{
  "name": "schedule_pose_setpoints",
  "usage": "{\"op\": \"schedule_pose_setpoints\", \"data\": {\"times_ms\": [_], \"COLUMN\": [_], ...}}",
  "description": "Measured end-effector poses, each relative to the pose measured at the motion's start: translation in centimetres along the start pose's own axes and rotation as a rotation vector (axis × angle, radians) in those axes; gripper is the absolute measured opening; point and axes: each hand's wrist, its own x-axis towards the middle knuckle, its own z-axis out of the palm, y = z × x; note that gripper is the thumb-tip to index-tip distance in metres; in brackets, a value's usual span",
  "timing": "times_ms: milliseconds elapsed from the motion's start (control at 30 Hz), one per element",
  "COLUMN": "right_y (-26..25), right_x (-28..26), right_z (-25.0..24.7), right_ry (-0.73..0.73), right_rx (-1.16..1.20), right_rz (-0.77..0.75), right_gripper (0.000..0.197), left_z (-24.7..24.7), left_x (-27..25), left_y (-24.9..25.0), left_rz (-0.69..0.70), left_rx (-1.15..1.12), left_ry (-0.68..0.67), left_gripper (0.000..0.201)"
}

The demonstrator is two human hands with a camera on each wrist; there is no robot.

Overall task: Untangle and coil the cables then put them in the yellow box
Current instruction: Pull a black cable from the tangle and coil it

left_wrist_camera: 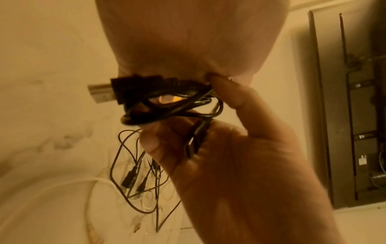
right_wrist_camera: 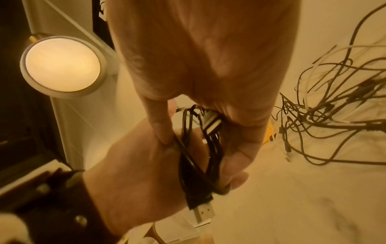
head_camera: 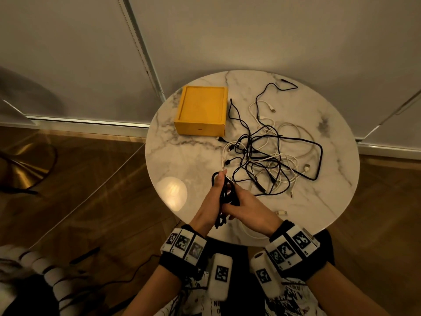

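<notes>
Hands gripped one black coil (head_camera: 224,197) together, left hand (head_camera: 210,201) and right hand (head_camera: 248,208) both clenched round it; its long axis ran toward the far side. Yellow box (head_camera: 201,110) lay ahead and leftward on the surface (head_camera: 330,179), nearer the left hand.

A round white marble-patterned counter (head_camera: 330,142) stands on a brown wood floor (head_camera: 95,179), close to pale wall panels (head_camera: 250,30) edged with metal strips. Warm, dim light reflects off the counter's near left part. A round glowing lamp (right_wrist_camera: 62,66) shows in the right wrist view.
</notes>
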Motion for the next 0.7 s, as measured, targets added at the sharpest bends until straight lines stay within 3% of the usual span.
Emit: {"op": "schedule_pose_setpoints", "data": {"times_ms": [100, 200, 300, 400, 500, 600, 700], "right_y": [0.3, 0.6, 0.5, -0.2, -1.1, -0.5, 0.5], "right_x": [-0.1, 0.2, 0.9, 1.6, 2.1, 2.4, 2.4], "right_z": [-0.1, -0.7, -0.4, 1.1, 2.2, 2.9, 3.0], "right_ry": [0.100, 0.182, 0.112, 0.038, -0.009, -0.055, -0.039], "right_rx": [-0.066, 0.096, 0.178, 0.254, 0.199, 0.252, 0.466], "right_rz": [-0.063, -0.026, 0.082, 0.125, 0.111, 0.195, 0.304], "right_gripper": [0.043, 0.015, 0.023, 0.022, 0.026, 0.023, 0.016], "left_z": [-0.4, -1.9, -2.3, -1.3, -1.4, -2.2, -3.5], "left_x": [-0.2, 0.2, 0.4, 0.8, 1.5, 2.0, 2.8], "left_y": [0.7, 0.8, 1.4, 1.2, 0.2, -0.3, -0.9], "left_rz": [-0.096, -0.069, 0.068, 0.152, 0.248, 0.304, 0.304], "left_rx": [0.031, 0.084, 0.099, 0.126, 0.242, 0.317, 0.359], "left_ry": [-0.041, -0.060, -0.066, 0.030, 0.192, 0.277, 0.389], "left_gripper": [0.033, 0.023, 0.028, 0.041, 0.032, 0.016, 0.013]}}
